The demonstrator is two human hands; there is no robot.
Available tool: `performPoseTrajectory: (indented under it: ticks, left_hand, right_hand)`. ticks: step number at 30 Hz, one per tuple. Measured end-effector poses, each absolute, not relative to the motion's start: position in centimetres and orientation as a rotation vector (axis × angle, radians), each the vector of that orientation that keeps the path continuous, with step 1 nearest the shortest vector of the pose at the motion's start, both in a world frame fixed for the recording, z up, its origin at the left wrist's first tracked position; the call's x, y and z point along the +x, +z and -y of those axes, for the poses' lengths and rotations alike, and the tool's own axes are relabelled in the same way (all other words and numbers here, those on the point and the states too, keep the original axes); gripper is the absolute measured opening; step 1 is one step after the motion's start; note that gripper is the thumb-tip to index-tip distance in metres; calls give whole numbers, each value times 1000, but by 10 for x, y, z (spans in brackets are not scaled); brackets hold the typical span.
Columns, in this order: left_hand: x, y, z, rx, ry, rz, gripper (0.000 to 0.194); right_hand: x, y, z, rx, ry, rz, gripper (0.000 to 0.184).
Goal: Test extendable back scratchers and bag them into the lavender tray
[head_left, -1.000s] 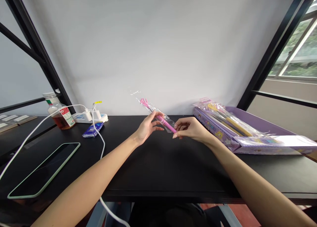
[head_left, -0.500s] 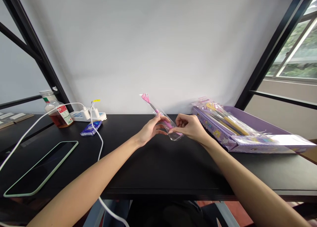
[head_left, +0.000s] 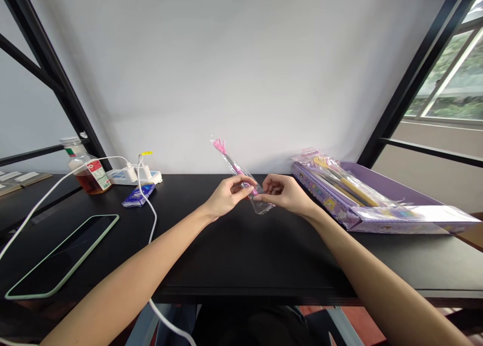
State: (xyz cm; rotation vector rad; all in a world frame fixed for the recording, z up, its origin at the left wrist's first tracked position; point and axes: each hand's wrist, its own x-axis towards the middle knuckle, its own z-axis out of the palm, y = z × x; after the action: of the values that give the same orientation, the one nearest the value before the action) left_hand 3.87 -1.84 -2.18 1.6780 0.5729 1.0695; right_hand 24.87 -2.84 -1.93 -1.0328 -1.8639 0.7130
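A pink back scratcher [head_left: 237,168] with a grey shaft and a claw-like head lies slantwise inside a clear plastic bag [head_left: 261,208]. My left hand [head_left: 225,197] is closed around the scratcher's handle through the bag, thumb and fingers pinching it. On the bag's lower right part, my right hand [head_left: 285,192] is closed in a pinch, with its other fingers curled in. Both hands hover above the black table [head_left: 241,255], and the claw head points up and left toward the wall. Fingers partly cover the handle's lower end.
To the right is a purple box [head_left: 400,226] with several bagged back scratchers [head_left: 350,187], some yellow. On the left are a phone [head_left: 62,258], a blue packet [head_left: 139,196], a power strip [head_left: 154,178], a bottle of amber liquid [head_left: 88,172] and a white cable [head_left: 154,215].
The back scratcher has shifted slightly up and left, its handle end further from the bag's lower end. My left fingers have closed more tightly on it; my right hand moved slightly left.
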Motion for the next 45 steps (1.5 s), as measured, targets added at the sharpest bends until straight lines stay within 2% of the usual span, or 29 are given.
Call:
performPoseTrajectory:
  ticks: [3,5,7,16,22,28,34,37,41,45]
  left_hand:
    - [36,-23,14,1611,1138,-592,23]
    - [35,-21,13,1537,1132,-565,22]
    - [34,-19,15,1465,1110,-524,22]
    - [39,-20,24,1462,1001,-478,25]
    - [39,-24,21,1589,1019,-510,35]
    - [34,-20,21,1516,930,-448,24]
    - [36,-24,19,1715,932,-421,32]
    - [37,-24,23,1717,813,-382,29]
    - [38,-22,26,1737,704,-375,28]
    - [38,-22,27,1764,588,-379,25]
  right_hand:
    - [255,-14,30,-875,941,1797,30]
    - [260,-11,30,-786,949,1811,19]
    - [263,-9,30,-734,938,1877,16]
    - [254,-15,26,-738,906,1873,21]
    - [252,-21,21,-829,920,1773,37]
    - [254,-23,19,-907,941,1793,51]
    - [256,-21,20,-943,1058,1712,48]
    - [256,-19,22,-939,1078,1685,45]
    - [253,-18,24,-984,1141,1716,52]
    - [248,-22,22,-1023,1246,1614,46]
